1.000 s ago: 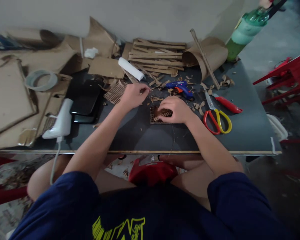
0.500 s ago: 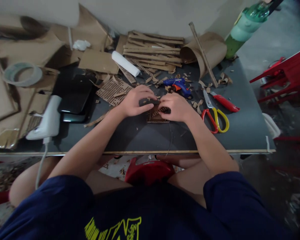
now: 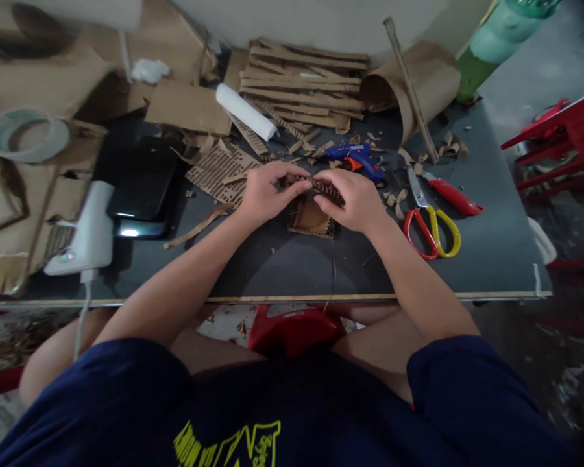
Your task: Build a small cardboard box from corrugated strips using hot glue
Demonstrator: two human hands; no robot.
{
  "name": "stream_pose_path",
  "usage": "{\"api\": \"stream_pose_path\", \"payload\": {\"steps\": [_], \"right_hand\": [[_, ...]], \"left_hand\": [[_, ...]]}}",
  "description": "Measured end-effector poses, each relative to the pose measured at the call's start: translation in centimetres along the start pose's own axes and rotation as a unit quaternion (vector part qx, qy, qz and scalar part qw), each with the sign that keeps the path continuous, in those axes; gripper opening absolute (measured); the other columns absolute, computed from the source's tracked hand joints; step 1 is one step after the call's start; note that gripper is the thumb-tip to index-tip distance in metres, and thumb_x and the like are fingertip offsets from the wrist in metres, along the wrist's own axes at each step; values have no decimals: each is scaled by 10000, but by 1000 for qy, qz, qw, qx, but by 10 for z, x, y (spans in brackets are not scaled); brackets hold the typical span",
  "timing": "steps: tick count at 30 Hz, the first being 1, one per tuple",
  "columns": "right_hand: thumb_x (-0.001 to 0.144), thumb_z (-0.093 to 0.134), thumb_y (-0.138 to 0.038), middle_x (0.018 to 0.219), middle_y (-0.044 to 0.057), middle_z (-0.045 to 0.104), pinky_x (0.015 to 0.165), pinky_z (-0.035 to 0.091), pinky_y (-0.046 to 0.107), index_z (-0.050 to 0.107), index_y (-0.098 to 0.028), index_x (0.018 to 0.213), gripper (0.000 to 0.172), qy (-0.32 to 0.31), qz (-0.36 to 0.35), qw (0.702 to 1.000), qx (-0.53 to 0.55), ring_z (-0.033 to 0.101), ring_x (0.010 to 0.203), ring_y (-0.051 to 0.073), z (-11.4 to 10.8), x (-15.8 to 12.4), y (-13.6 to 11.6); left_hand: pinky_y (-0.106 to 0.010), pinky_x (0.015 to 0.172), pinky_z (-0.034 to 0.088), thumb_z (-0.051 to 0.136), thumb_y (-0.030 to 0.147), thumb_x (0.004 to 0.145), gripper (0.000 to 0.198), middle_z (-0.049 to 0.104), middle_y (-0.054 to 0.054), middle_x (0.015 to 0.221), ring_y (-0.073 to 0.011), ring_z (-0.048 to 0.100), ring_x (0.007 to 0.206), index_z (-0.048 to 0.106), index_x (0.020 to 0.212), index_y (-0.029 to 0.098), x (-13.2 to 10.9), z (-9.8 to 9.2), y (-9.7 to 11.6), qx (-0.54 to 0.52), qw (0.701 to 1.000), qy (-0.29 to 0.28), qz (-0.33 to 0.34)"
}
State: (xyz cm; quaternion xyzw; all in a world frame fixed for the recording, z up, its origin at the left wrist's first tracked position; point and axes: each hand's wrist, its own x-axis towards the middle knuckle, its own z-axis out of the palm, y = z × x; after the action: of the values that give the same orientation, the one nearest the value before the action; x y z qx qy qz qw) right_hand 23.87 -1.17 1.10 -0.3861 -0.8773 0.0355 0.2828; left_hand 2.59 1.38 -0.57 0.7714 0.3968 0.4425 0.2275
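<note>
A strip of corrugated cardboard [image 3: 328,189] with its ridges showing is pinched between my two hands. My left hand [image 3: 268,192] has its thumb and fingers closed at the strip's left end. Fingers of my right hand [image 3: 354,198] grip the right part, the thumb along the near side. Just below and nearer to me lies a small square cardboard tray [image 3: 313,216] with a low ridged edge. The hands cover its far side, so whether the strip touches it I cannot tell.
Behind my right hand lies a blue glue gun [image 3: 353,155]. Scissors [image 3: 433,227] and a red-handled tool [image 3: 451,194] are to the right. Cardboard strips [image 3: 302,87] are stacked at the back. A white power strip [image 3: 88,227] and tape roll [image 3: 26,135] sit left.
My hands have lifted slightly and the ridged strip shows more between them. More of the tray's inside is uncovered. The whole view has shifted a little.
</note>
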Motion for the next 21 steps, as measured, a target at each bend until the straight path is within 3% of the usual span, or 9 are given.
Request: {"api": "stream_pose_path", "payload": {"steps": [7, 10, 12, 14, 15, 16, 18, 19, 21], "right_hand": [[996, 478, -448, 1048, 92, 742, 846, 531, 381, 643, -178, 1165, 358, 31, 25, 998, -38, 698, 951, 239, 3, 0, 3], [1009, 456, -458, 1021, 91, 751, 830, 532, 367, 666, -174, 1127, 372, 21, 4, 999, -41, 705, 933, 231, 1, 0, 2], [1016, 451, -433, 1007, 93, 760, 761, 544, 316, 679, -158, 1107, 369, 29, 0, 999, -25, 719, 882, 203, 2, -1, 1], [1012, 463, -420, 1005, 88, 770, 703, 545, 279, 690, -154, 1093, 360, 36, 4, 999, -14, 730, 856, 184, 5, -3, -1], [1008, 467, -419, 1009, 83, 773, 692, 545, 272, 696, -159, 1083, 354, 32, 3, 999, -14, 735, 860, 182, 7, -4, -2], [1006, 469, -420, 1012, 79, 776, 688, 547, 270, 702, -165, 1070, 352, 27, -1, 1000, -15, 738, 866, 183, 8, -4, -2], [1004, 469, -413, 1004, 74, 780, 691, 549, 269, 710, -171, 1047, 345, 20, -10, 1000, -22, 742, 867, 182, 10, -5, -4], [1004, 473, -406, 994, 72, 781, 691, 549, 268, 711, -170, 1038, 337, 23, -12, 999, -26, 743, 858, 179, 9, -6, -4], [997, 504, -389, 963, 62, 782, 691, 547, 259, 707, -168, 1025, 301, 34, -21, 999, -31, 741, 833, 166, 8, -6, -6]], "left_hand": [[-277, 499, 379, 448, 763, 876, 667, 497, 11, 438, -93, 440, 451, 522, 515, 207, -4, -1, 5, -35, 998, 16, -50], [-269, 524, 424, 409, 766, 892, 682, 531, 0, 472, -92, 477, 482, 530, 526, 203, 1, -1, 3, -53, 995, -18, -81], [-246, 576, 476, 346, 664, 975, 634, 630, -11, 596, -88, 558, 569, 624, 670, 182, 21, -10, -6, -34, 985, -9, -170], [-237, 659, 530, 238, 461, 1062, 541, 698, -7, 794, -78, 624, 704, 665, 959, 145, 55, -31, -23, 42, 937, 62, -341], [-275, 734, 562, 273, 362, 1067, 442, 709, -10, 898, -91, 643, 783, 642, 1088, 121, 74, -47, -36, 70, 922, 79, -373], [-335, 882, 567, 420, 276, 1030, 295, 701, -12, 1042, -119, 643, 926, 613, 1175, 107, 93, -64, -51, 97, 914, 89, -384], [-388, 1243, 300, 598, 120, 941, 386, 515, -14, 1407, -154, 414, 1336, 499, 1312, 76, 122, -103, -88, 195, 880, 151, -407], [-380, 1285, 228, 688, 104, 881, 530, 414, 17, 1499, -162, 327, 1408, 451, 1355, 108, 130, -121, -107, 283, 836, 152, -445], [-535, 1294, 175, 738, 219, 871, 665, 408, 34, 1517, -251, 250, 1470, 377, 1428, 160, 134, -152, -142, 359, 850, 71, -379]]}}
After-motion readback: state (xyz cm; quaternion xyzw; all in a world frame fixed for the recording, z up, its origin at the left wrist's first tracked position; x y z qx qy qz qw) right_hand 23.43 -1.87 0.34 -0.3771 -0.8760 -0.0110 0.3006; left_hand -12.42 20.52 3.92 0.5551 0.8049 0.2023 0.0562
